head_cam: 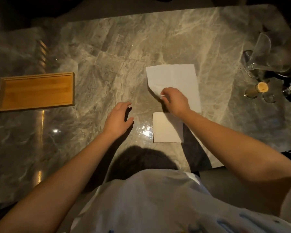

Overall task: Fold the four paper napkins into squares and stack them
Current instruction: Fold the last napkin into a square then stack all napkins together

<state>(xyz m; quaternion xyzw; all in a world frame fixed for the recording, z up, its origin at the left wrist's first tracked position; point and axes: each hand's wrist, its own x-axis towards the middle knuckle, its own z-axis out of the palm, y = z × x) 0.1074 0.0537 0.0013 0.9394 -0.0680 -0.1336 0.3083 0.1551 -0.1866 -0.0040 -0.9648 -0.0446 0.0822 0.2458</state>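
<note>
right hand (174, 101) pinches unfolded napkin (175, 78); left hand (118, 119) hovers spread.

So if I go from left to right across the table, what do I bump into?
Wooden tray → left hand → right hand, pinching the open napkin → glasses.

The middle of the marble counter (118, 52) lies bare, with wide room between the wooden tray (35, 91) at the left and the napkins. At the right edge, glassware (259, 56) and a corked bottle (261, 87) crowd the corner, blocking passage there.
</note>
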